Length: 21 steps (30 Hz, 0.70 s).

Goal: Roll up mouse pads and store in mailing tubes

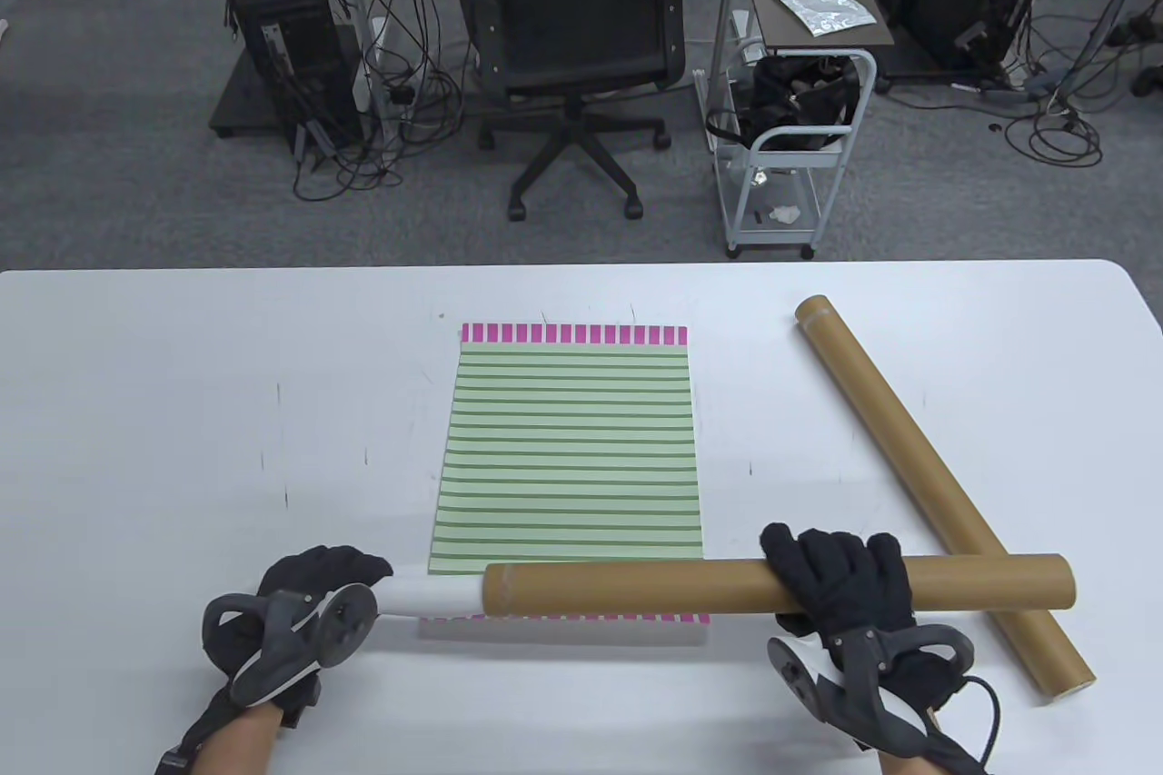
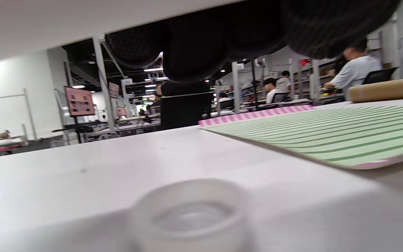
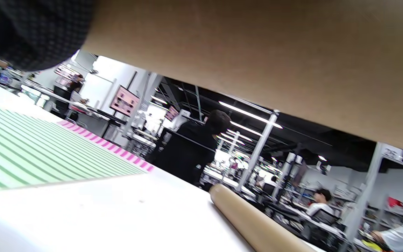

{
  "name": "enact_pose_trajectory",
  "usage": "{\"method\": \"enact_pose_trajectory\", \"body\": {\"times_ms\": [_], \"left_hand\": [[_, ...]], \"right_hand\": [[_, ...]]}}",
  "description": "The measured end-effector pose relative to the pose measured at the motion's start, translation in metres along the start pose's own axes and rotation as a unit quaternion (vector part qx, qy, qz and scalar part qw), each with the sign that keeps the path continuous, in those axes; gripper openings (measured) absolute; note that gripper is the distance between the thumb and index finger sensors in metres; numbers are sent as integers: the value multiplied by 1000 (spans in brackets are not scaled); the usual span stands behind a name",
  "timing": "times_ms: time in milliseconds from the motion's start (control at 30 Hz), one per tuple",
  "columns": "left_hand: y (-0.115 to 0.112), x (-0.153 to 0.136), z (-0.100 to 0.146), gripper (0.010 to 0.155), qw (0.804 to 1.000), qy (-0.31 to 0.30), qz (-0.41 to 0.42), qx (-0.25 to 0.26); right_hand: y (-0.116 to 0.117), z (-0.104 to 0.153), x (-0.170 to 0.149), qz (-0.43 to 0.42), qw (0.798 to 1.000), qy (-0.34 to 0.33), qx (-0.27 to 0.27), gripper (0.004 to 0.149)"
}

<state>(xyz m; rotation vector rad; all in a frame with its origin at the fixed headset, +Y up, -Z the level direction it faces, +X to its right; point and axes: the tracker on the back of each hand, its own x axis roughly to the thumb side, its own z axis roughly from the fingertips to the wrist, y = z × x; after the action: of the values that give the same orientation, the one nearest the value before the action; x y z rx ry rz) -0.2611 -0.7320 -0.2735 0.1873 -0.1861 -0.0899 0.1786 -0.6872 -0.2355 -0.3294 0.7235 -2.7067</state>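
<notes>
A green striped mouse pad (image 1: 570, 448) with pink-checked ends lies flat in the middle of the white table (image 1: 182, 412). My right hand (image 1: 840, 580) grips a brown mailing tube (image 1: 636, 589) held level above the pad's near edge. A rolled white pad (image 1: 427, 598) sticks out of the tube's left end, and my left hand (image 1: 313, 584) holds that roll. A second brown tube (image 1: 927, 475) lies diagonally on the right, its near part under the held tube. The held tube fills the top of the right wrist view (image 3: 257, 52). A clear plastic cap (image 2: 191, 213) lies on the table in the left wrist view.
The flat pad (image 2: 327, 133) and second tube (image 3: 257, 224) show low in the wrist views. Beyond the table's far edge stand an office chair (image 1: 572, 39), a small cart (image 1: 790, 130) and computer towers with cables.
</notes>
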Motion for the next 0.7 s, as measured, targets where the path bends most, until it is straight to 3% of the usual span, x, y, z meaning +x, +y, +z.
{"method": "enact_pose_trajectory", "body": {"times_ms": [233,367,467,567,700], "left_hand": [[4,42,4,52,998,-63,-11,-11],[7,44,3,87,990,-113,5,-79],[11,45,1,75,986,-113,77,-93],[13,42,3,67,991,-97,75,-46],[9,32,6,66,993,-85,84,-20]], "right_hand": [[-10,3,33,28,996,-78,-17,89],[-5,1,21,32,998,-59,5,91],[-2,1,14,32,998,-48,14,90],[-1,2,13,20,999,-43,13,89],[-6,8,22,-24,997,-71,-9,86]]}}
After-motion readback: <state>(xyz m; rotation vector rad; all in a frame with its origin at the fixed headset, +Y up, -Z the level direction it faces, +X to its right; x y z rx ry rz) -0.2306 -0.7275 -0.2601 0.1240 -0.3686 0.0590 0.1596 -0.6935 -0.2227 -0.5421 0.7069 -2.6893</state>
